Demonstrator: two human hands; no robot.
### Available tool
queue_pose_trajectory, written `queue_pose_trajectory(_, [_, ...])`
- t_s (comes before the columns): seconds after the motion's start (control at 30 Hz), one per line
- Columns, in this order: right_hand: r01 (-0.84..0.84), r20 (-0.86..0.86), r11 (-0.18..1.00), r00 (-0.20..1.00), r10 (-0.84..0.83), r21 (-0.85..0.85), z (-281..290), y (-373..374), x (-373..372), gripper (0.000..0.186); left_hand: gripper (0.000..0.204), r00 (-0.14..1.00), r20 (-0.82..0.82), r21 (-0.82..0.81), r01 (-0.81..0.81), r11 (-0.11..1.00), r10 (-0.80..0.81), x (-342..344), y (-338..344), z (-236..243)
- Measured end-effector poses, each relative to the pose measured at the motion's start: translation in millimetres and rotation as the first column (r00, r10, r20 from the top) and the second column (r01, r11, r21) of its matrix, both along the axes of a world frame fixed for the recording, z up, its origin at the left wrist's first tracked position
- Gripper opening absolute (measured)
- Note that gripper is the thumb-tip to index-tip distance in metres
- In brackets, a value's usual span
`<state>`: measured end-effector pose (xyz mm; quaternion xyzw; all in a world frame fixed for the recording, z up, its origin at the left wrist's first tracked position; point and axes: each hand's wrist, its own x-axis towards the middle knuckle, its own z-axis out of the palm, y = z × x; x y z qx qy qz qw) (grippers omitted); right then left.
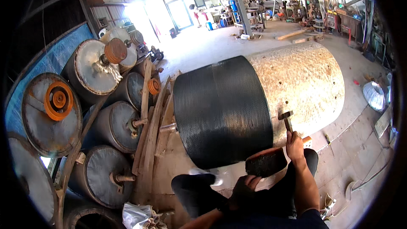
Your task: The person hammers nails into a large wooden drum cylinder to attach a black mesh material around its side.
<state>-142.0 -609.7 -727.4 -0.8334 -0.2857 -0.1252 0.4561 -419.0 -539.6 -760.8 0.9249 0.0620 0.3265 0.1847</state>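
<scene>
Beside a large drum (258, 101), a hammer (288, 120) is gripped by the right hand (294, 143).
A black rubber strip (266, 163) is held closed in the gloved left hand (243, 191); fingers could be struck if the hammer slips.

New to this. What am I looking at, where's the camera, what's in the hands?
One picture, from a fisheye camera on a person's head, looking down at their own hands; edges bend. The right hand grips a hammer against a big drum, half covered in black ribbed sheet, half bare and rusty. The left hand, in a dark glove, holds the edge of a loose black strip. Smaller rollers are stacked at left on the workshop's concrete floor.
</scene>
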Motion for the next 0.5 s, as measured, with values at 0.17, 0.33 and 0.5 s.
queue_pose_trajectory(0.17, [-0.039, 0.029, 0.999, 0.999, 0.039, 0.002, -17, 5, 4, 0.035, 0.028, 0.83, 0.05, 0.084, -0.558, 0.826, 0.555, -63, 82, -26])
queue_pose_trajectory(0.33, [0.06, 0.052, 0.998, 0.997, -0.059, -0.031, -4, -4, -5, 0.03, 0.02, 0.536, 0.328, -0.207, -0.763, 0.613, 0.778, -114, 184, -86])
queue_pose_trajectory(0.5, [0.02, 0.016, 0.999, 1.0, -0.019, -0.049, 1, 11, -13, 0.028, 0.039, 0.46, -0.029, -0.658, -0.677, 0.33, 0.887, -136, 201, -195])
